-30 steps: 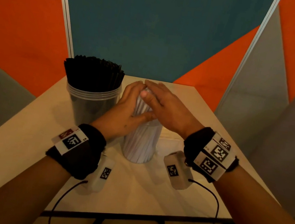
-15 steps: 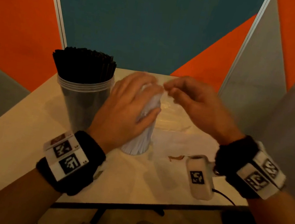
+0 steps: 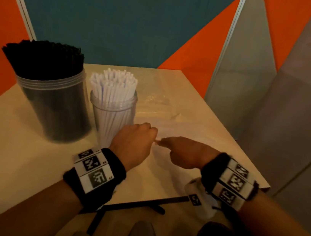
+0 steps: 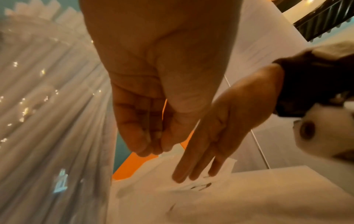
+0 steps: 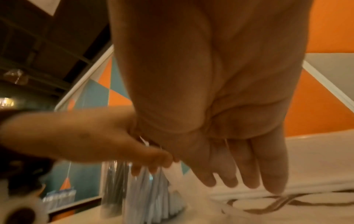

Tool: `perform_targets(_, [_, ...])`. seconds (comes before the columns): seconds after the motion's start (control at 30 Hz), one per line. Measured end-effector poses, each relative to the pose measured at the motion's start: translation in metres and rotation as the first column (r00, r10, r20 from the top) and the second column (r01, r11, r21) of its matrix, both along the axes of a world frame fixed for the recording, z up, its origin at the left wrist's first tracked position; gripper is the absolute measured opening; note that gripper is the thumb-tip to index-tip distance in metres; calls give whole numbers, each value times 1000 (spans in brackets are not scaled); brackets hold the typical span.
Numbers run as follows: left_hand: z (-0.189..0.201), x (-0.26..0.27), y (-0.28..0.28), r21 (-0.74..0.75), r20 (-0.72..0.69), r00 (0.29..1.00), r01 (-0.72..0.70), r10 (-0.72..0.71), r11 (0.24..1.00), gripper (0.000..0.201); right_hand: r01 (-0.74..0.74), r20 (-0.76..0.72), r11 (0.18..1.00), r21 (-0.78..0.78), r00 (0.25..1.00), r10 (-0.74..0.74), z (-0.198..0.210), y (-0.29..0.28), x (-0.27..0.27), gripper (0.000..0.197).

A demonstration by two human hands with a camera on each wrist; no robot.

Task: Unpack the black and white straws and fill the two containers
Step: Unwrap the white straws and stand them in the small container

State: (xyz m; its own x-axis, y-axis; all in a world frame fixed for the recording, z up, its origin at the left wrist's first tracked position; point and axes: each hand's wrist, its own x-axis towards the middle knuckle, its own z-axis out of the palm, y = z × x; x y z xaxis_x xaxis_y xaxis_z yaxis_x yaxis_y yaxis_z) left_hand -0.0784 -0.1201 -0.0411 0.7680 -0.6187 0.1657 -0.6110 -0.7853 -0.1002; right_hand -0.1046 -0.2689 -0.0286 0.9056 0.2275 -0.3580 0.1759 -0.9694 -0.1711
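A wide clear container (image 3: 52, 103) at the left is packed with black straws (image 3: 43, 58). Beside it, a smaller clear jar (image 3: 111, 109) holds white straws (image 3: 113, 84) that fan out at the top. My left hand (image 3: 148, 134) is low in front of the jar's right side with its fingers curled, and they pinch an edge of the flat clear wrapper (image 5: 287, 201). My right hand (image 3: 164, 144) meets it from the right, and its straight fingers (image 5: 250, 180) point down at the wrapper (image 4: 191, 197). In the left wrist view the white jar (image 4: 47, 106) fills the left side.
Crumpled clear plastic (image 3: 160, 106) lies on the beige table (image 3: 15, 158) behind the hands, to the right of the jar. Orange, teal and grey partition panels close the back and right. The table's right corner (image 3: 265, 186) is close to my right wrist.
Both hands have come off the top of the white straws and dropped to the table at the jar's right. The white straws now stand uncovered. The head view has shifted right.
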Motion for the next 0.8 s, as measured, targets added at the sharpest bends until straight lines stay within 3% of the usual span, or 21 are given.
perform_targets(0.1, [7, 2, 0, -58, -11, 1000, -18, 17, 998, 19, 12, 4, 1000, -15, 1000, -12, -8, 7, 17, 59])
perform_targets(0.2, [7, 6, 3, -8, -64, 996, -66, 65, 998, 29, 22, -24, 996, -82, 999, -24, -10, 13, 31, 41])
perform_targets(0.3, [5, 8, 5, 30, -123, 989, -82, 85, 996, 36, 35, -158, 999, 6, 987, -34, -8, 15, 33, 26])
perform_targets(0.43, [1, 6, 7, 139, -164, 983, -61, 84, 988, 33, 30, -284, 991, 129, 959, 8, -4, 12, 20, 43])
perform_targets(0.5, [-1, 7, 9, 75, -169, 985, -32, 45, 997, 18, 44, -205, 990, 136, 979, -16, -6, 11, 14, 52])
perform_targets(0.6, [-1, 11, 12, -78, -198, 980, -10, -6, 997, 11, -12, 68, 1000, -15, 998, 13, -16, 15, 13, 50])
perform_targets(0.73, [6, 9, 13, -187, -236, 971, -6, -39, 982, 20, -12, 30, 973, -232, 999, 20, -24, 24, 19, 50])
perform_targets(0.8, [7, 7, 14, -203, -234, 970, 10, -59, 979, 20, -56, 36, 976, -211, 997, 65, -22, 28, 18, 42])
